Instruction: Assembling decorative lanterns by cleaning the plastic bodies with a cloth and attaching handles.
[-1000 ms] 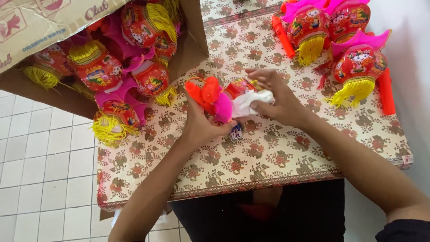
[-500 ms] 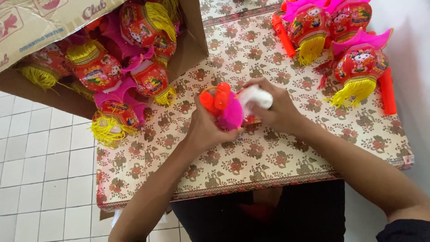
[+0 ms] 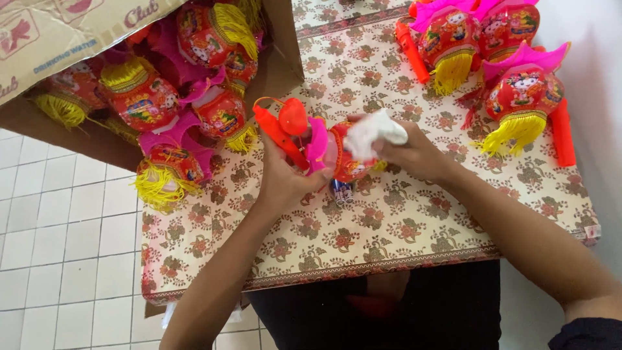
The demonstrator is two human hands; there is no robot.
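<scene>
1. At the far left a cardboard box (image 3: pixel 78 39) lies tipped on its side, its mouth facing the table, crammed with red and pink toy lanterns (image 3: pixel 139 97) with yellow tassels; one of them (image 3: pixel 165 172) has spilled out to the table's left edge.

2. The table's patterned cloth (image 3: pixel 389 227) runs across the middle, with white floor tiles (image 3: pixel 58 246) showing beyond its left edge.

3. The left hand (image 3: pixel 285 178) comes up from below and closes round an orange handle stick (image 3: pixel 280 135), fingers curled tight on it and thumb towards the lantern body.

4. The red toy lantern (image 3: pixel 343 155) in work sits above the cloth at mid-table, held between both hands. Its long axis runs roughly left to right: orange handle and round cap on the left, then the pink collar, then the red globe on the right.

5. Just under it, on the cloth, lie a couple of small dark cylinders, probably batteries (image 3: pixel 341 191), apart from both hands.

6. The right hand (image 3: pixel 411 152) reaches in from the right, fingers pressed together and pinching a crumpled white cloth (image 3: pixel 374 133) against the globe's right end. So the globe lies straight left of this hand, touching it through the cloth, and this hand is nearer the globe, the left nearer the handle.

7. At the upper right stand more finished lanterns (image 3: pixel 518 91) with yellow fringes, and orange sticks (image 3: pixel 562 133) beside them, well apart from the hands.
</scene>
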